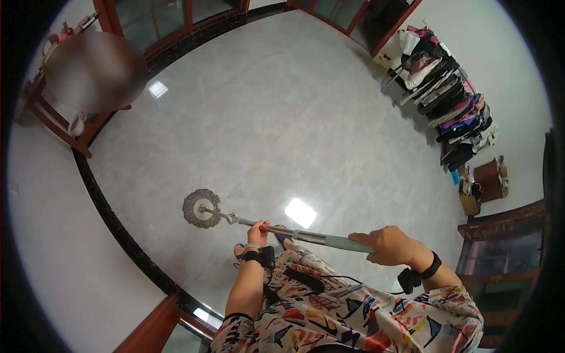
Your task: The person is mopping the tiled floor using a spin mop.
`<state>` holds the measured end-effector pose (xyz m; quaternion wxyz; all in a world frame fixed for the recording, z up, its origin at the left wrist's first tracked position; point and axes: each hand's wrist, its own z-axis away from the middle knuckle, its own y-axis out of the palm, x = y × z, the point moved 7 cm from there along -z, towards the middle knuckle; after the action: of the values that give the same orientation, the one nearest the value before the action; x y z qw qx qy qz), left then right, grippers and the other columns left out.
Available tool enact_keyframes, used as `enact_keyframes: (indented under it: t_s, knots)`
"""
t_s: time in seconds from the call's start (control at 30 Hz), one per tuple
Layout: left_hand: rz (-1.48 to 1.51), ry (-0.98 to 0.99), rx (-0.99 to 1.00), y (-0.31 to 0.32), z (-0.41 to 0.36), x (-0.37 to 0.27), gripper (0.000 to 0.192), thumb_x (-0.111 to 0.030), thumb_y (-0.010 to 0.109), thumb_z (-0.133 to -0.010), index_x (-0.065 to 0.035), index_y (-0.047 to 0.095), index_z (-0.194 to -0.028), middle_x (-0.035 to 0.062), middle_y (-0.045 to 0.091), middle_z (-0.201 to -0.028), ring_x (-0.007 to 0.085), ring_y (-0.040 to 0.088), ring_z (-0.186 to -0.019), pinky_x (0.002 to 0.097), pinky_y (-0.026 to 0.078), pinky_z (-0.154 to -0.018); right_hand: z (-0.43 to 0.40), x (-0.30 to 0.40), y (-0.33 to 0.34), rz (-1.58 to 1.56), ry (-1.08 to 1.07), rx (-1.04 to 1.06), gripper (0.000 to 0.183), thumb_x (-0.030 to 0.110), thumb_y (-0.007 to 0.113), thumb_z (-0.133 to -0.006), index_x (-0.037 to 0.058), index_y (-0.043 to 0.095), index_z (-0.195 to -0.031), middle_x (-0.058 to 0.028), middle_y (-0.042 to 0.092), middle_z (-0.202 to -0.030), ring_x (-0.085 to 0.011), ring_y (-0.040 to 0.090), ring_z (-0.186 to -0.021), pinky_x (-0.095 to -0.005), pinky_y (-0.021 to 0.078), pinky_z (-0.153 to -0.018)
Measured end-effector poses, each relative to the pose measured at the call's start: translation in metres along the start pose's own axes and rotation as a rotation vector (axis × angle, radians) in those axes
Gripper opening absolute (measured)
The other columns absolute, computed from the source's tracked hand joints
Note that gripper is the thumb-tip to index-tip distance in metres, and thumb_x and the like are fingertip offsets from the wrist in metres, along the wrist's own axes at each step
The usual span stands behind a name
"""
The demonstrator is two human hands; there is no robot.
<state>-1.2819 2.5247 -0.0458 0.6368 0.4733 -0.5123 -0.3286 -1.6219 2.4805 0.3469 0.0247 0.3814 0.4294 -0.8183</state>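
A spin mop (309, 237) with a metal pole and a pale green grip slants across the view in front of me. My left hand (258, 234) is closed around the lower part of the pole. At the upper end, my right hand (388, 247) holds the green grip, with one finger laid along it. The round mop head (201, 208), with grey-brown strands around a pale disc, rests on the grey tiled floor (282, 132), left of my feet in dark blue slippers.
Clothes on a rack (446, 97) line the right wall, near a cardboard box (469, 205). A wooden stand (57, 128) with a white pot (77, 125) is at the left, partly behind a blurred patch. Black edging (119, 238) borders the floor. A wooden door frame (152, 326) is lower left.
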Motion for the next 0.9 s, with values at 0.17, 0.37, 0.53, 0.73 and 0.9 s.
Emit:
enact_keyframes:
  t_s: [0.17,0.37,0.53,0.73,0.9]
  knots:
    - [0.019,0.019,-0.080,-0.002,0.002,0.036,0.013,-0.006,0.055,-0.088,0.0064,0.052,-0.093,0.0182,0.062,-0.089,0.0280,0.063,-0.084,0.0369,0.055,-0.080,0.009,-0.037,0.006,0.091,-0.052,0.047,0.062,0.014,0.066,-0.068,0.0088,0.050,-0.128,-0.0130,0.062,-0.072,-0.0329,0.061,-0.064,-0.0408,0.0475,-0.056]
    - [-0.009,0.087,-0.153,-0.054,0.001,-0.003,0.009,-0.007,0.058,-0.086,0.0020,0.057,-0.086,0.0131,0.063,-0.085,0.0249,0.062,-0.080,0.0388,0.053,-0.077,-0.020,-0.008,0.026,0.103,-0.059,0.104,0.061,0.017,0.067,-0.071,0.0114,0.049,-0.129,-0.0135,0.063,-0.076,-0.0338,0.061,-0.068,-0.0419,0.0483,-0.059]
    - [0.043,0.147,-0.024,-0.051,0.001,0.024,0.012,-0.014,0.061,-0.085,-0.0024,0.061,-0.083,0.0097,0.064,-0.078,0.0206,0.061,-0.072,0.0327,0.051,-0.071,0.001,0.019,0.033,0.049,-0.013,0.052,0.068,0.011,0.070,-0.067,0.0142,0.048,-0.132,-0.0164,0.063,-0.089,-0.0360,0.061,-0.083,-0.0422,0.0485,-0.071]
    - [0.092,0.161,-0.139,-0.013,0.020,0.030,0.012,-0.002,0.061,-0.079,0.0059,0.056,-0.072,0.0187,0.061,-0.073,0.0302,0.066,-0.072,0.0396,0.058,-0.067,0.021,0.015,0.032,0.238,0.051,-0.017,0.068,0.000,0.061,-0.065,0.0133,0.050,-0.131,-0.0158,0.060,-0.083,-0.0365,0.059,-0.073,-0.0429,0.0493,-0.065]
    - [0.194,0.201,-0.264,-0.007,0.025,0.024,0.014,0.003,0.058,-0.077,0.0153,0.054,-0.082,0.0204,0.062,-0.074,0.0306,0.067,-0.066,0.0367,0.056,-0.050,0.011,-0.001,0.023,0.293,-0.080,-0.113,0.061,-0.005,0.060,-0.062,0.0101,0.059,-0.122,-0.0166,0.063,-0.081,-0.0332,0.063,-0.068,-0.0413,0.0513,-0.060]
